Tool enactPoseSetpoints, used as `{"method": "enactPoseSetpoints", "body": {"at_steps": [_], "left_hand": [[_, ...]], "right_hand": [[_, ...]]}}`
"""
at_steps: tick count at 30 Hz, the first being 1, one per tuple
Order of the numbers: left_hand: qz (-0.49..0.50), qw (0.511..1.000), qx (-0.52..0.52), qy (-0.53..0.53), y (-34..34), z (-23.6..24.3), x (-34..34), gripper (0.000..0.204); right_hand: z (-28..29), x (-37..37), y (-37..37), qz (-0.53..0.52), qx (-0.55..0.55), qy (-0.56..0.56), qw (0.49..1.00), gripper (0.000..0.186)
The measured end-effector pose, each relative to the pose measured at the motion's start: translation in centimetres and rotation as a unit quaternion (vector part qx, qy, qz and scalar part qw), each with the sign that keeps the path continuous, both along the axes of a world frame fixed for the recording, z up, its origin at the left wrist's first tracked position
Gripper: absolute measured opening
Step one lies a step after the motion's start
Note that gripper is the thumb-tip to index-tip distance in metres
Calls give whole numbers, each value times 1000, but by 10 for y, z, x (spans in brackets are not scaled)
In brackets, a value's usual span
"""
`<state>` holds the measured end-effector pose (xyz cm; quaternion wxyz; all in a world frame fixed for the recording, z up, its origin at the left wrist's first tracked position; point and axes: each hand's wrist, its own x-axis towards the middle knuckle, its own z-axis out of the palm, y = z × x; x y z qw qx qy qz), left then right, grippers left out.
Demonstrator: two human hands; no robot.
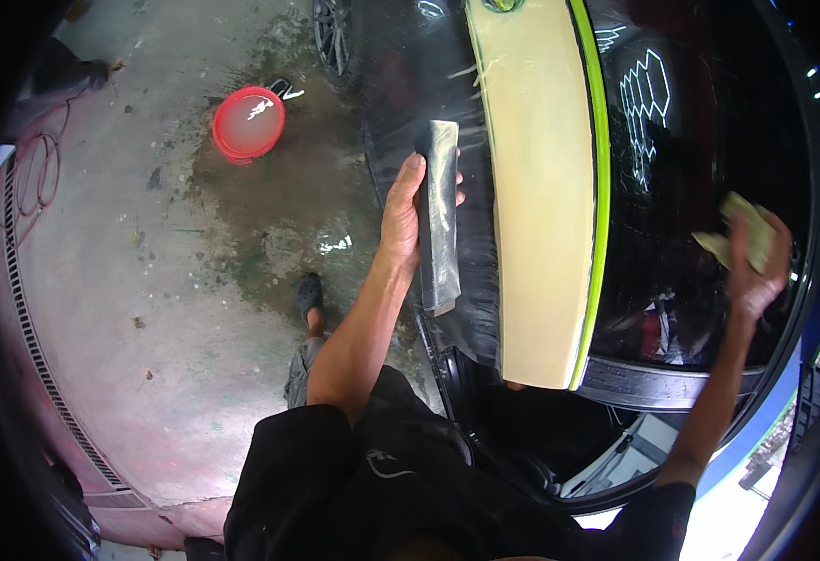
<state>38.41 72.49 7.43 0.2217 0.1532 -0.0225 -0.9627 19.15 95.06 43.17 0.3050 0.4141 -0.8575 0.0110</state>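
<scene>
My left hand (402, 206) grips a long, narrow dark bar (442, 215) with pale smears on its face, held above the dull black car panel (391, 93). Right of the bar runs a long cream stripe (541, 206) edged in lime green. My right hand (758, 266) is closed on a crumpled pale yellow-green cloth (747, 224), over the glossy black surface (672, 280) at the right, which shows reflected lights.
A red bucket (248, 124) of cloudy water stands on the wet concrete floor (148, 280). A hose (40, 173) lies near a drain grate (31, 318) at the left. A dark wheel (331, 33) is at the top. An open dark car cavity (522, 421) lies below the stripe.
</scene>
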Motion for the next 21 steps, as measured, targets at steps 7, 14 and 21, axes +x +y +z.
{"method": "enactPoseSetpoints", "body": {"at_steps": [7, 14, 21], "left_hand": [[0, 999, -22, -45, 7, 6, 48, 48], [5, 999, -26, -29, 5, 23, 77, 51], [-9, 997, -40, -69, 4, 28, 84, 50]], "right_hand": [[-166, 85, -140, 86, 81, -411, 904, 63], [-212, 120, -174, 164, 169, -486, 842, 66], [-220, 126, -163, 99, 66, -650, 750, 50]]}}
